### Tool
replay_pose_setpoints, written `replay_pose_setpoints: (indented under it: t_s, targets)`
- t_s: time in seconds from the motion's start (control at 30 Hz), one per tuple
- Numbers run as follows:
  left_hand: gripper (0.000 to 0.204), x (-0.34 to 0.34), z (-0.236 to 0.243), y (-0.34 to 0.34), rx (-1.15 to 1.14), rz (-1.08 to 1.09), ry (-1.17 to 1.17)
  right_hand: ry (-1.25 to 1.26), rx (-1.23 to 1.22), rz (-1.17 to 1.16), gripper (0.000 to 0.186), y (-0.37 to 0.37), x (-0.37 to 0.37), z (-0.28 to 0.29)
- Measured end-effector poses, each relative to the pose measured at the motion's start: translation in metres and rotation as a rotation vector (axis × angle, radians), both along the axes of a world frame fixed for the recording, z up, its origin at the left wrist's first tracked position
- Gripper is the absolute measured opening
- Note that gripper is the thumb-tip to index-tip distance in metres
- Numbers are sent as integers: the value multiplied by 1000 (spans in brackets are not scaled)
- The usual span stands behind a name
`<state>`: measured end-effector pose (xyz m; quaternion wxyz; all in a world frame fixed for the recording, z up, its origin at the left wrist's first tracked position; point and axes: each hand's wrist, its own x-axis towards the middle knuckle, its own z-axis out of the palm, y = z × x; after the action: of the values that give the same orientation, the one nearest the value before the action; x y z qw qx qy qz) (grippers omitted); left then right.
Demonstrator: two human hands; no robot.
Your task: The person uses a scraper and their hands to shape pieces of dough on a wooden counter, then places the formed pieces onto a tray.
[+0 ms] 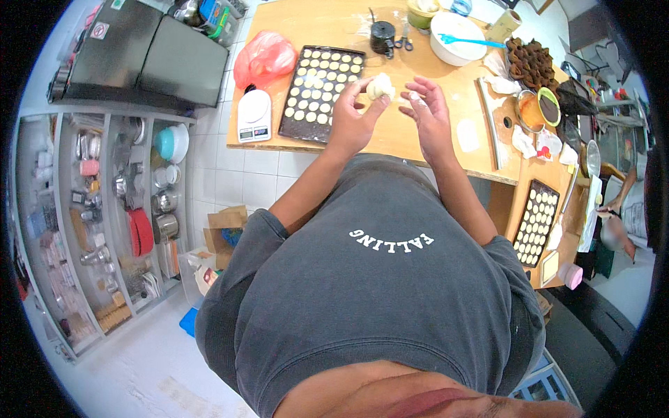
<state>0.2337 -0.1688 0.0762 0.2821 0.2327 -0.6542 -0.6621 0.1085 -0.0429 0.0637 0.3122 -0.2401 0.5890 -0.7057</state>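
Note:
Pale, soft-looking dough is gripped in my left hand, raised over the wooden table. Just to its right, my right hand is open, fingers curved and apart, with white residue on the fingertips. Behind my left hand lies a dark tray of pale rounds in rows. A white scale and a red plastic bag are at the tray's left. Beyond my hands stand a black pot, scissors and a white bowl with a blue spatula.
A second tray is at the right. A metal bar, a paper-cup tray and an orange-filled bowl crowd the table's right. Shelves and a fridge are left. Another person is at the far right.

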Motion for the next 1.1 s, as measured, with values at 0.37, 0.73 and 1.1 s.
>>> replay_pose_setpoints:
  t_s: [0.37, 0.73, 1.1]
  targets:
    - [75, -88, 33, 84, -821, 58, -83, -978, -152, -82, 34, 72, -96, -36]
    - [66, -135, -32, 127, -372, 217, -217, -812, -370, 18, 46, 152, -195, -7]
    - [62, -143, -57, 179, -195, 264, -332, -697, -294, 163, 22, 175, -234, -21]
